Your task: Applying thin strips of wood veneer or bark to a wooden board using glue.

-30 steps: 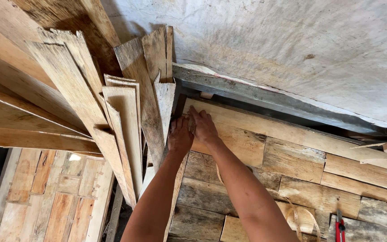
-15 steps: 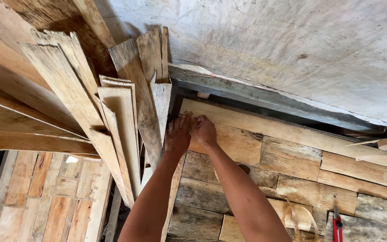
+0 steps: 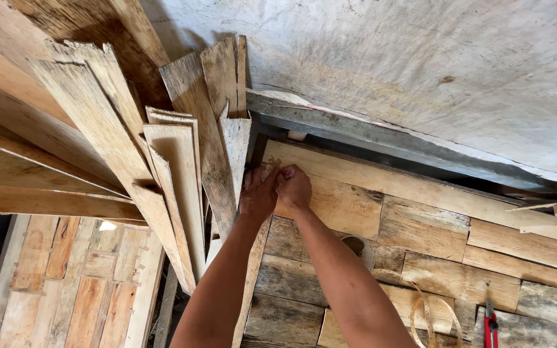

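Observation:
Both my hands meet at the upper left corner of a floor of patched wooden boards (image 3: 414, 225). My left hand (image 3: 258, 193) rests against the edge where upright planks (image 3: 182, 174) lean. My right hand (image 3: 293, 187) is curled into a fist beside it, fingers pinched at the same spot on a pale board (image 3: 336, 203). Something small and pale sits between the fingertips; I cannot tell what it is.
A rough plastered wall (image 3: 420, 71) rises behind, with a grey metal strip (image 3: 369, 138) at its foot. Long planks (image 3: 46, 142) fan out at the left. A roll of tape (image 3: 359, 248), thin wood strapping loops (image 3: 433, 309) and a red-handled tool (image 3: 490, 325) lie on the boards.
Both hands stay together at the board's corner, now sitting slightly lower and closer in, with the right fingers curled tighter.

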